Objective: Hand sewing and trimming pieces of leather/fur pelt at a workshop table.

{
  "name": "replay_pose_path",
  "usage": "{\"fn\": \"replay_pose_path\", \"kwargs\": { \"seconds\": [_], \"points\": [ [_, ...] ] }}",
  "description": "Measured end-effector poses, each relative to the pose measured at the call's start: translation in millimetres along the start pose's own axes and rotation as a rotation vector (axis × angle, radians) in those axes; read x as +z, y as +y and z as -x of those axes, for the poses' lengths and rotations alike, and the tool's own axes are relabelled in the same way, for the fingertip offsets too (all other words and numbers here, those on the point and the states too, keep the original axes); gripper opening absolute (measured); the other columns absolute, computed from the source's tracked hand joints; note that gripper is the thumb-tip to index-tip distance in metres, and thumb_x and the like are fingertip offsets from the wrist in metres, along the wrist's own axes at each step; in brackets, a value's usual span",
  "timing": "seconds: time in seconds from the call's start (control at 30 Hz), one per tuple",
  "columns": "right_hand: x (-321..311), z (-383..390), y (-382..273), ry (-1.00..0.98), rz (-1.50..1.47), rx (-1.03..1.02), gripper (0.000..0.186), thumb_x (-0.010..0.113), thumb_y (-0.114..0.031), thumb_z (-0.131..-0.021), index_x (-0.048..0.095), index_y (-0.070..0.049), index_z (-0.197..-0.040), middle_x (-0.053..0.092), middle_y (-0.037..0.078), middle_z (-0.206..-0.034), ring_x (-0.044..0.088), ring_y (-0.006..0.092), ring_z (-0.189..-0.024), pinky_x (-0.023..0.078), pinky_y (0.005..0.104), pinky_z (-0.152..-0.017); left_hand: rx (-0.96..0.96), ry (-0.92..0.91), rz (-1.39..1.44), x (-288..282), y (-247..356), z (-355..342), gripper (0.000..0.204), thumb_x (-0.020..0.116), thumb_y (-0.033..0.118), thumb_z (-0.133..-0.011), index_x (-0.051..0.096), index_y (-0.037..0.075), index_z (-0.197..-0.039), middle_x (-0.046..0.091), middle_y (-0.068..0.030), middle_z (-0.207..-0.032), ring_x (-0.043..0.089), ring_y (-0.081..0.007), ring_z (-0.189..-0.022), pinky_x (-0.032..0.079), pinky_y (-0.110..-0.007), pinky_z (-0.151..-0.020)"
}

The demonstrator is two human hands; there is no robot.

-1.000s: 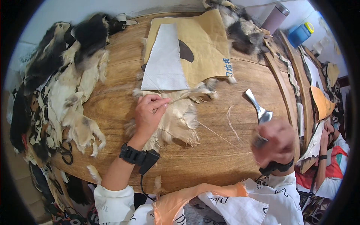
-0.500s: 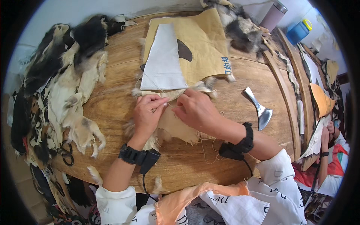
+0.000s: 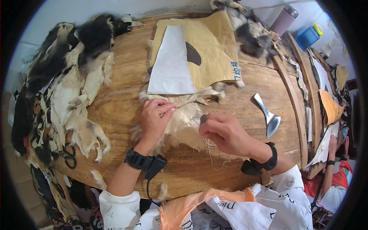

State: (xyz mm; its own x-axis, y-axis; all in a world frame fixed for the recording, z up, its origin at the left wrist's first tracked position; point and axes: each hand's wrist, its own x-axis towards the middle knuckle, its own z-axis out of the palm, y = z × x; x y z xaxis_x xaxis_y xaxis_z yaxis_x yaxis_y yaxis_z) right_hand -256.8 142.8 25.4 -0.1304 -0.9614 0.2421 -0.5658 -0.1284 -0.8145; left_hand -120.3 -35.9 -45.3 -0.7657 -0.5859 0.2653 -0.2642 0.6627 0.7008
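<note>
In the lower middle of the frame, one thin, pale thread (image 3: 210, 158) is seen in loose loops. At the centre, the fingers of the right hand (image 3: 224, 134) are curled in; whether anything is held between the tips cannot be told. Left of centre, a fold of one cream, furry-edged hide (image 3: 180, 124) is pinched by the thumb and finger of the left hand (image 3: 155, 119); the hide is spread mid-frame. The work seems partly done: an edge is bunched up, but no finished seam can be made out, and some thread is left loose. At the right, one shiny, fan-bladed metal tool (image 3: 265, 115) is left lying. Farther up, one white, slanted, rough sheet (image 3: 170, 65) is laid on one big, brown paper sheet (image 3: 216, 46). At the upper right, one pinkish, round flask (image 3: 284, 20) and one blue plastic jug (image 3: 308, 37) are seen.
</note>
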Motion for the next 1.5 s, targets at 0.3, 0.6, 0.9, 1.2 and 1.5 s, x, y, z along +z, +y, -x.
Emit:
{"fn": "replay_pose_path", "kwargs": {
  "seconds": [0.3, 0.6, 0.9, 1.2, 1.5],
  "points": [
    [-41.9, 13.2, -34.7, -0.016, -0.177, -0.098, 0.019, 0.065, 0.005, -0.071, 0.061, -0.008, -0.085, 0.050, 0.006, -0.070, 0.054, 0.0238, -0.062, 0.040, 0.0319, -0.052, -0.015, -0.004, 0.002, -2.4, 5.2, -1.0, 0.017, 0.069, 0.009, -0.073, 0.073, 0.014, -0.088, 0.061, -0.0023, -0.081, 0.053, -0.0185, -0.079, 0.044, -0.029, -0.072],
    [-52.4, 11.3, -40.9, -0.077, -0.136, -0.096, 0.016, 0.065, 0.002, -0.074, 0.061, -0.007, -0.086, 0.049, 0.006, -0.069, 0.052, 0.0240, -0.060, 0.039, 0.0334, -0.050, -0.001, -0.016, -0.039, -2.2, 6.1, -2.1, 0.021, 0.068, 0.008, -0.072, 0.073, 0.015, -0.091, 0.061, -0.0011, -0.083, 0.053, -0.0183, -0.080, 0.045, -0.029, -0.073],
    [-23.3, -11.9, -33.7, -0.084, -0.086, -0.245, 0.010, 0.066, 0.001, -0.071, 0.063, -0.005, -0.078, 0.048, 0.007, -0.066, 0.052, 0.0223, -0.060, 0.040, 0.0335, -0.050, -0.005, -0.019, -0.070, -6.6, 11.7, -1.2, 0.017, 0.068, 0.010, -0.074, 0.073, 0.015, -0.090, 0.062, -0.0017, -0.084, 0.053, -0.0188, -0.081, 0.045, -0.029, -0.073],
    [14.0, -32.7, 35.1, 0.024, 0.066, 0.003, 0.008, 0.063, -0.003, -0.072, 0.066, -0.002, -0.080, 0.059, 0.012, -0.069, 0.059, 0.0291, -0.062, 0.046, 0.0348, -0.057, -0.020, -0.210, 0.340, -30.1, 43.8, 8.9, 0.018, 0.069, 0.014, -0.076, 0.072, 0.014, -0.095, 0.060, -0.0029, -0.078, 0.055, -0.0158, -0.075, 0.045, -0.028, -0.062],
    [1.4, -13.4, 37.9, 0.084, 0.137, 0.103, 0.008, 0.059, -0.005, -0.071, 0.063, -0.001, -0.076, 0.059, 0.015, -0.073, 0.060, 0.0326, -0.067, 0.049, 0.0393, -0.061, -0.215, -0.153, 0.042, -12.0, 29.2, -18.8, 0.013, 0.066, 0.011, -0.078, 0.068, 0.004, -0.089, 0.061, -0.0067, -0.077, 0.056, -0.0137, -0.062, 0.046, -0.026, -0.059]
  ]
}}
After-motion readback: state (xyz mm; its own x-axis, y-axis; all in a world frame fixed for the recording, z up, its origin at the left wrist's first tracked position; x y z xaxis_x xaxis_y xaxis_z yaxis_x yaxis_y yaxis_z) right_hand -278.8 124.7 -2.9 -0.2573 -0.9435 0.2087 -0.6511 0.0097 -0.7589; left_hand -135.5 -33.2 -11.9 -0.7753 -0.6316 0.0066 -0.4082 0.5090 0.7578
